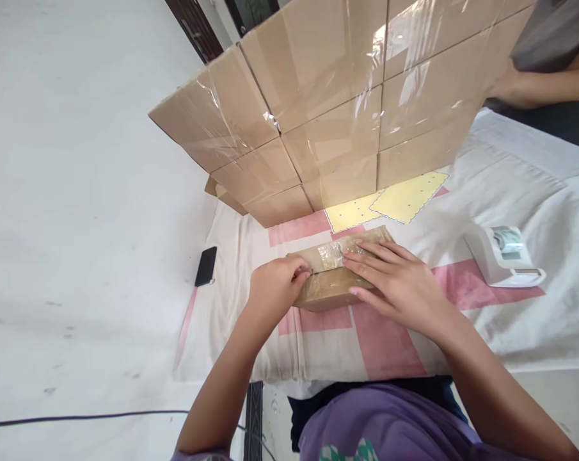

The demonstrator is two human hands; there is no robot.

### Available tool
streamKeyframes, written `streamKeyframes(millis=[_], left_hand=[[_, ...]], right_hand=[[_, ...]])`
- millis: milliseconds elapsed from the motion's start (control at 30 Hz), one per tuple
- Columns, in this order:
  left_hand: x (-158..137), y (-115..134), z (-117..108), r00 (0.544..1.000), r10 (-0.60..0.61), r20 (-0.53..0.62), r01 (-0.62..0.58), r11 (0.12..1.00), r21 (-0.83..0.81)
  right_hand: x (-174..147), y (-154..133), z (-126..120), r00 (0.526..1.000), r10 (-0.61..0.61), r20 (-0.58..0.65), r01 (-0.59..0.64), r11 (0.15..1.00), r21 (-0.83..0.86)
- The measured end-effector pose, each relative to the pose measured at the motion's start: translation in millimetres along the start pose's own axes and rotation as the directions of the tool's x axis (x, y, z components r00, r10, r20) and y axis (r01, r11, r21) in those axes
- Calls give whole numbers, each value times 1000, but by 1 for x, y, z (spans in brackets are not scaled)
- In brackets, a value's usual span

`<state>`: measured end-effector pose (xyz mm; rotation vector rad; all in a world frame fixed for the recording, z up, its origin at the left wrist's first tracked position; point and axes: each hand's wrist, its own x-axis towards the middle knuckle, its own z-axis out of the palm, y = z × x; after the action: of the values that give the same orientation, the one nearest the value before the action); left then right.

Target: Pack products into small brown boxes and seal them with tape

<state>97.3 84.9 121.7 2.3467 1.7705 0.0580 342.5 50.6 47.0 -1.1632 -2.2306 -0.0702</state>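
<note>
A small brown cardboard box [334,282] lies on the cloth-covered table in front of me. Across the middle of its top seam runs a shiny strip of clear tape [330,255]. At the box's left end, my left hand [280,280] has its thumb and forefinger pinched together by the seam; what is between the fingertips is too small to make out. My right hand [398,282] lies flat over the right part of the box, fingers spread, with its fingertips near the tape.
A tall wall of taped cardboard boxes [337,128] stands behind. Two yellow sheets [409,197] lie at its foot. To the right is a white tape dispenser [505,256]; at left, a black phone [205,266] near the wall. Another person's arm [548,88] shows at upper right.
</note>
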Motion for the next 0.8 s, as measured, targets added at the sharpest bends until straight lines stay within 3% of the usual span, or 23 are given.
streamKeyframes(millis=[100,233,333,433,533,667,800], left_hand=[[0,-1,3,998,12,-56,-9,999,52],[3,-10,6,995,1,-101,-4,999,-33],[6,-21,10,988,-54,-143,32,988,-153],[7,-33,18,989,-88,-122,47,951,-305],[3,-40,31,996,-84,-9,70,880,-470],[-1,-41,47,991,-65,119,130,701,-701],[-3,-44,52,979,-79,186,199,518,-832]], right_hand=[[0,1,0,1000,-3,-2,3,1000,-4],[0,-1,2,1000,7,-23,-7,1000,13],[-3,1,4,983,60,-173,-49,997,64],[-12,11,6,937,152,-313,-69,963,261],[-27,29,7,964,230,-135,-144,876,460],[-42,50,10,972,192,135,-235,810,537],[-42,48,14,947,249,204,-320,790,522]])
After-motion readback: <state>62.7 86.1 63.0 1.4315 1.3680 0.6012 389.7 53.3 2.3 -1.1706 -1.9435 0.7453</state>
